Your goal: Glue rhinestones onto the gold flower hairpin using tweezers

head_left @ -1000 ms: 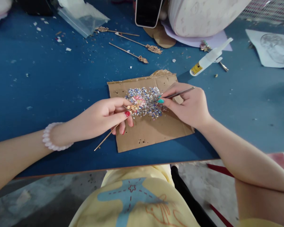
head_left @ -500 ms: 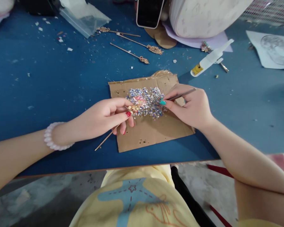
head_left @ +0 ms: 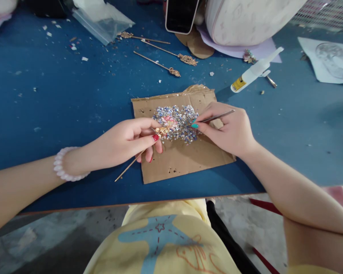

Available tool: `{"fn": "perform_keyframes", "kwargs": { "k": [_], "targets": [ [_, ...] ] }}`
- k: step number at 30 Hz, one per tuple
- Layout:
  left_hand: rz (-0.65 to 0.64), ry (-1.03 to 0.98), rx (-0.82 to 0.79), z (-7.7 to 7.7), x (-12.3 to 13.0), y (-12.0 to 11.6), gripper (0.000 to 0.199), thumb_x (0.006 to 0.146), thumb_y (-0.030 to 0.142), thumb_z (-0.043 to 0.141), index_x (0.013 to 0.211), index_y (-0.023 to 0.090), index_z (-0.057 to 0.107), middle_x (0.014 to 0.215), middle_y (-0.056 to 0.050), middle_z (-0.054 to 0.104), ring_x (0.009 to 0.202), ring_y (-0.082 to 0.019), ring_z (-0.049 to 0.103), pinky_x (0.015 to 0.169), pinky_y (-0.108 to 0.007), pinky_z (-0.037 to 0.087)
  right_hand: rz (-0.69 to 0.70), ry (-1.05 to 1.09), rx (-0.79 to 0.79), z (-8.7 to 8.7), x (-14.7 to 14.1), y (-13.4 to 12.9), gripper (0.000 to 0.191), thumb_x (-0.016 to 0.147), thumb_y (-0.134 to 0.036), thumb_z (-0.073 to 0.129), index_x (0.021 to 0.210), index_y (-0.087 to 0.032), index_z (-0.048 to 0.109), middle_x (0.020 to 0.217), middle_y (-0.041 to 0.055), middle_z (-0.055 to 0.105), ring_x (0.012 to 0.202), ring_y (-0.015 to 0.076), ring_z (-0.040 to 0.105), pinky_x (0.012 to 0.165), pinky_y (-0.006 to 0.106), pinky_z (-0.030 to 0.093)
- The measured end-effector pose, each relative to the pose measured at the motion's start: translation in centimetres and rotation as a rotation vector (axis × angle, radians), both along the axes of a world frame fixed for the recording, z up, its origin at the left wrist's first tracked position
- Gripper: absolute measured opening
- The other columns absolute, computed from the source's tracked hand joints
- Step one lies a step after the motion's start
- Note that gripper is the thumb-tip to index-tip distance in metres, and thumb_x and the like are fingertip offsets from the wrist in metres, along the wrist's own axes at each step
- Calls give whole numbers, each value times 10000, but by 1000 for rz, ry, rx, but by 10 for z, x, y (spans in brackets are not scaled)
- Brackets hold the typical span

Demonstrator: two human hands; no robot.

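Observation:
Between thumb and fingers, my left hand [head_left: 131, 140] grips a gold hairpin [head_left: 129, 166] by its ornate head, and its thin stem slants down to the left. A pink flower shape [head_left: 169, 121] shows just beyond the hairpin's head. My right hand [head_left: 227, 127] pinches a slim dark metal tool [head_left: 220, 115], perhaps tweezers; its tip is hidden near the fingertips. That hand hovers at the right side of a spread of small blue, white and silvery rhinestones [head_left: 185, 133]. The stones lie on a piece of brown cardboard [head_left: 185, 163] on the blue table.
Several gold hairpins [head_left: 157, 62] lie beyond the cardboard. A white glue bottle [head_left: 250, 76] with a yellow label is at the right. Farther back are a phone [head_left: 180, 16], a clear plastic bag [head_left: 103, 23], a pale pouch [head_left: 246, 23] and a printed sheet [head_left: 330, 61].
My right hand and its tool have shifted very slightly to the left over the rhinestones. My left hand keeps the hairpin in nearly the same place.

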State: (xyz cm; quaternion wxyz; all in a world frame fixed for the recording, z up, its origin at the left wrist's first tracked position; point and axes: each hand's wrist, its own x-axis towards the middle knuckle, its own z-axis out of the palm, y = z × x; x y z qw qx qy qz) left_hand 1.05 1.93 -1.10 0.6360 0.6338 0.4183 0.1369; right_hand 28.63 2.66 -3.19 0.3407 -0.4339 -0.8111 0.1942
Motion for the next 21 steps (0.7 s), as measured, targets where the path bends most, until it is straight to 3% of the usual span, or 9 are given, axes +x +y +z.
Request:
{"fn": "perform_keyframes", "kwargs": {
  "k": [21],
  "targets": [
    [-5,-4,-7,1,-1,-1,87,1006,204,502,1025,184,585,885,-39,735,592,-95,665,477,-175,523,11,-1,-9,2,-2,-1,88,893,-201,710,819,-247,709,787,18,740,704,174,682,681,346,571]
  ]
}}
